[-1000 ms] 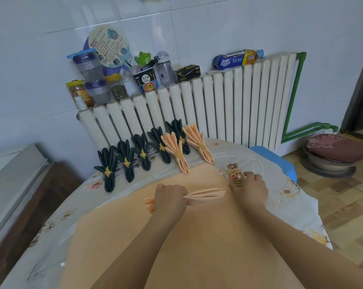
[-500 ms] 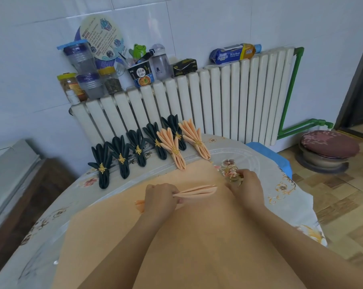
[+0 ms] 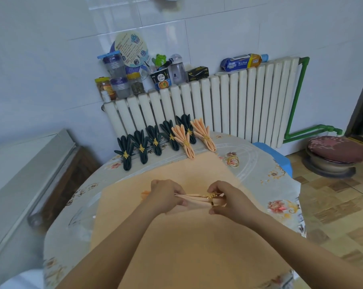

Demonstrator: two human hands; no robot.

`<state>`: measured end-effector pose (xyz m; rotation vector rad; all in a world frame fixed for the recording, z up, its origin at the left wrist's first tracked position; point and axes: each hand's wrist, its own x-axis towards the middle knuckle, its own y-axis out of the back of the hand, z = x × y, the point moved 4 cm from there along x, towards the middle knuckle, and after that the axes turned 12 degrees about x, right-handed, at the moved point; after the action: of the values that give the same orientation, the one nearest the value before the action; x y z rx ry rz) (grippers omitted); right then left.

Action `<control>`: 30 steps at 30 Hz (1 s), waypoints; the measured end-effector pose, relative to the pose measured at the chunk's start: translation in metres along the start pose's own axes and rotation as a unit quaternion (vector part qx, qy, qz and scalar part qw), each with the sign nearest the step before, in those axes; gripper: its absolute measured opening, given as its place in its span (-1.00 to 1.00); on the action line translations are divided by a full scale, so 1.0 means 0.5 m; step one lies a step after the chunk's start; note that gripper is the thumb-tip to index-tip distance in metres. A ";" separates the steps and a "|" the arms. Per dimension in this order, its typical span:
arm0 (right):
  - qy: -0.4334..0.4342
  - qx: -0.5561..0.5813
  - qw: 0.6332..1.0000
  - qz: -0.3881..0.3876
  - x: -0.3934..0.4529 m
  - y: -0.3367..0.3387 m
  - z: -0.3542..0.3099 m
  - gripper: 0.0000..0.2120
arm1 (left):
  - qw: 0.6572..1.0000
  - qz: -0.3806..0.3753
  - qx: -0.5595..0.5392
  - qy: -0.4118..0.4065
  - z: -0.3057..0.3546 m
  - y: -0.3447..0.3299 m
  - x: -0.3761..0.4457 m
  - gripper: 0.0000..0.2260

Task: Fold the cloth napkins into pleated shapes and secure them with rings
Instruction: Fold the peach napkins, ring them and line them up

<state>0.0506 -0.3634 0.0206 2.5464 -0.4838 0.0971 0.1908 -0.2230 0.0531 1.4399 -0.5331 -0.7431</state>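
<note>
Just below the middle of the frame, the left hand [image 3: 166,195] pinches one end of a pleated peach napkin [image 3: 194,199], fingers curled round the folds. The right hand [image 3: 228,200] grasps the other end, its fingers bent round a gold ring [image 3: 212,198] that sits on the napkin there. Both hands are held over a flat peach cloth [image 3: 176,236] that covers most of the table.

Above the hands, along the table's far edge, stands a row of finished napkins: five dark green ones [image 3: 142,148] on the left and two peach ones [image 3: 183,140] on the right, each bound by a gold ring. Right of centre, near the flat cloth's corner, a few spare rings [image 3: 232,161] lie on the table.

The round table [image 3: 270,178] wears a pale flowered cover. Behind it a white radiator [image 3: 228,109] runs along a white tiled wall, with jars, a cup, a water bottle, a green frog figure and a blue packet of wipes [image 3: 242,62] on top. At far right, a cushioned stool [image 3: 335,153] stands on the patterned floor beside a green pipe [image 3: 297,101].
</note>
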 end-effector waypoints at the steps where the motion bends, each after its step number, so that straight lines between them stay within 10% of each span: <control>1: 0.000 -0.018 1.000 -0.009 -0.011 -0.009 -0.012 -0.56 | 1.000 -0.003 0.005 -0.010 0.008 0.003 -0.018 -0.88; 24: -0.006 -0.100 0.995 -0.012 -0.140 -0.164 -0.107 -0.51 | 0.975 0.044 0.128 -0.178 0.054 -0.019 -0.164 -0.83; 30: -0.074 -0.006 0.997 0.010 -0.134 -0.179 -0.094 -0.74 | 0.989 0.113 0.076 -0.059 -0.005 -0.057 -0.207 -0.61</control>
<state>0.0215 -0.2466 0.0047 2.5477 -0.5646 -0.0867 0.1190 -0.1450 0.0360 1.4517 -0.8457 -0.6196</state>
